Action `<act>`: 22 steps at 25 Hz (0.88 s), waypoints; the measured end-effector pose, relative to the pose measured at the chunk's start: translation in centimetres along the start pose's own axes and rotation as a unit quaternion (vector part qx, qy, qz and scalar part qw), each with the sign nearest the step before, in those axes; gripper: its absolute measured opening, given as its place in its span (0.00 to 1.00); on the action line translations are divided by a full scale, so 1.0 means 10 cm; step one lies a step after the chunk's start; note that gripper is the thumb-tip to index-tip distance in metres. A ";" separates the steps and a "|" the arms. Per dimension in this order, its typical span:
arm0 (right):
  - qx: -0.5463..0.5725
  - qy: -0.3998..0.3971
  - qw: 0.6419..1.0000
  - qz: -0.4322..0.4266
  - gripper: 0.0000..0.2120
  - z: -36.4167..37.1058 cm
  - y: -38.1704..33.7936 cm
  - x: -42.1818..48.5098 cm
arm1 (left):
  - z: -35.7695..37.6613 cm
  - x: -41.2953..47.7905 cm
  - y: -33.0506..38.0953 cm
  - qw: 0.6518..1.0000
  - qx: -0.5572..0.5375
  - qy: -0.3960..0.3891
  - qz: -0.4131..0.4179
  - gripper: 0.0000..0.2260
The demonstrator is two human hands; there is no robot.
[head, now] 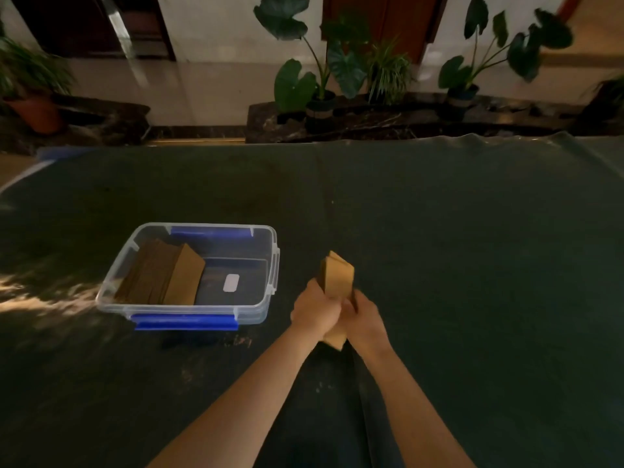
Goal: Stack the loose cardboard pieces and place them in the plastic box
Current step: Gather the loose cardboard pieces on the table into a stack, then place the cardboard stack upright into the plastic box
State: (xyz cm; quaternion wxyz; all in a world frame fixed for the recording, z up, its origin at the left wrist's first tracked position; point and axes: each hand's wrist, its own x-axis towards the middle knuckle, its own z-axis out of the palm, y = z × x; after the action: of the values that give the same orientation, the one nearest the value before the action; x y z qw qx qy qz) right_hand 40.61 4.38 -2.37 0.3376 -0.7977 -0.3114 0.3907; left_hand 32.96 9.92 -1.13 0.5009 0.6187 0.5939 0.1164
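Observation:
A stack of brown cardboard pieces (338,278) stands on edge between my two hands, right of the box. My left hand (315,310) grips its left side and my right hand (363,320) grips its right side; a lower corner of the stack pokes out beneath my wrists. The clear plastic box (270,265) with blue latches sits on the table to the left. Inside it, a row of cardboard pieces (162,275) leans against the left wall; the right half of its floor is bare.
The dark green table cover (472,248) spreads all around. Beyond its far edge stand potted plants (324,79) on a dark ledge. A patch of sunlight (40,295) falls on the cover left of the box.

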 end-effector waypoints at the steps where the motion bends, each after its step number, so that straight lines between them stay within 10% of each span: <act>1: -0.011 0.004 0.999 -0.048 0.26 -0.07 0.06 -0.19 | -0.08 -0.24 -0.14 0.995 0.072 -0.001 0.062 0.19; 7: 0.037 -0.223 0.962 -0.153 0.39 0.53 0.06 -1.20 | -1.04 -1.33 -1.16 0.903 0.402 0.006 0.152 0.32; 13: 0.099 -0.168 0.974 -0.116 0.38 1.29 0.25 -1.32 | -1.37 -1.31 -1.64 0.900 0.389 -0.031 0.195 0.40; 22: 0.086 -0.119 0.978 -0.151 0.37 1.50 0.36 -1.28 | -1.24 -1.40 -2.18 0.984 -0.110 0.051 0.133 0.47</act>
State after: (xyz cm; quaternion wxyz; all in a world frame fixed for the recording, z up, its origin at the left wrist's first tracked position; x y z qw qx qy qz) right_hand 22.50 -2.98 -6.87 0.4208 -0.6572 -0.4314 0.4526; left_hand 6.56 -0.53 -5.44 0.5145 0.6268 0.5149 0.2781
